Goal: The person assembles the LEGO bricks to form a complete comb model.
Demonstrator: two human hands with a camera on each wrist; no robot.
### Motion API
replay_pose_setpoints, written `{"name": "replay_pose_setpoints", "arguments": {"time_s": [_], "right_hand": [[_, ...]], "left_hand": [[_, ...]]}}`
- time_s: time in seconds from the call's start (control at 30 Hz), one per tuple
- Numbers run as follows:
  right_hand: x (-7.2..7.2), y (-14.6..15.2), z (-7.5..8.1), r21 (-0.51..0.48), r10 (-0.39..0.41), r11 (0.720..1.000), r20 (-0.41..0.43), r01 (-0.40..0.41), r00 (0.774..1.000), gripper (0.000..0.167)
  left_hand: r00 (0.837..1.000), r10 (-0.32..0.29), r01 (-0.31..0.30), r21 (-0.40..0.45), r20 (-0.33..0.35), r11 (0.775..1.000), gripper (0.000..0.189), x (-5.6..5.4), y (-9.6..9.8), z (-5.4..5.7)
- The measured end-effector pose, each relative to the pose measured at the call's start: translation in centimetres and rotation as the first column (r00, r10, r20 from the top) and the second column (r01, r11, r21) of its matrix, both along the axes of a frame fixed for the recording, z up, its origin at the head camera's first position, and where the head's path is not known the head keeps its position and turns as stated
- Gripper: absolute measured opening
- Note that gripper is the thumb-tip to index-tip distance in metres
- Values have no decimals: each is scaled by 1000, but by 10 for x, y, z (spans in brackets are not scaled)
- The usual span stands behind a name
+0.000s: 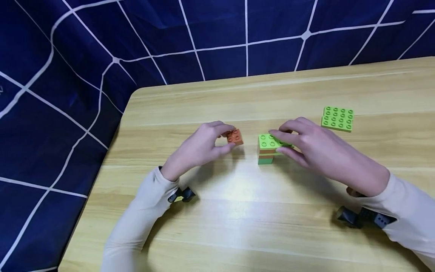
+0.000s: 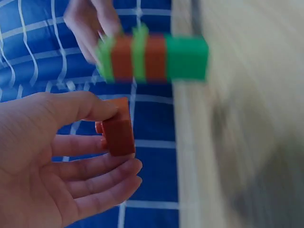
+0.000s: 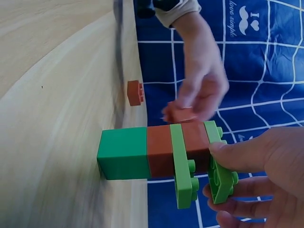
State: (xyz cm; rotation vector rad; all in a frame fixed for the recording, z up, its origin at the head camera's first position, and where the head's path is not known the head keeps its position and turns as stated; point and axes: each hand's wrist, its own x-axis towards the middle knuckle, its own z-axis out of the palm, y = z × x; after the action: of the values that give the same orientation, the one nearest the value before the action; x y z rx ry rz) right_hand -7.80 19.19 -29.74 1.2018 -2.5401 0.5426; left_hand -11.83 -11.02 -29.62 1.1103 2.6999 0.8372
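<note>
My left hand (image 1: 200,145) pinches an orange toy building brick (image 2: 119,128) between thumb and fingers, studs facing the palm in the left wrist view. To its right stands a small tower: a green brick (image 3: 124,154) at the bottom, then an orange brick (image 3: 160,151), a lime plate (image 3: 181,166), another orange brick (image 3: 195,147) and a top lime plate (image 3: 221,173). The thumb and fingers of my right hand (image 1: 314,145) grip the top plate's overhanging right end. Both lime plates jut out past the bricks on that side.
Another orange brick (image 3: 135,92) lies on the table beyond the tower in the right wrist view. A square lime plate (image 1: 337,118) rests behind my right hand on the wooden table (image 1: 217,234). Blue cloth with white lines (image 1: 221,26) hangs along the back and left edges.
</note>
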Motion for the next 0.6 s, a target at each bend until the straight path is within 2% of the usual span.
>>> {"name": "replay_pose_setpoints", "arguments": {"time_s": [0.13,0.3,0.6], "right_hand": [[-1,-3,1,-4,0,1000,28,0,1000,47],[-2,-8,-3,-49,13,999,57,-10,998,51],[-1,-5,-4,-85,-9,996,95,17,995,68]], "left_hand": [[997,-69,71,90,-27,993,38,10,13,13],[989,-129,140,178,-73,974,39,14,24,16],[982,-147,165,166,-118,972,36,13,35,16]]}}
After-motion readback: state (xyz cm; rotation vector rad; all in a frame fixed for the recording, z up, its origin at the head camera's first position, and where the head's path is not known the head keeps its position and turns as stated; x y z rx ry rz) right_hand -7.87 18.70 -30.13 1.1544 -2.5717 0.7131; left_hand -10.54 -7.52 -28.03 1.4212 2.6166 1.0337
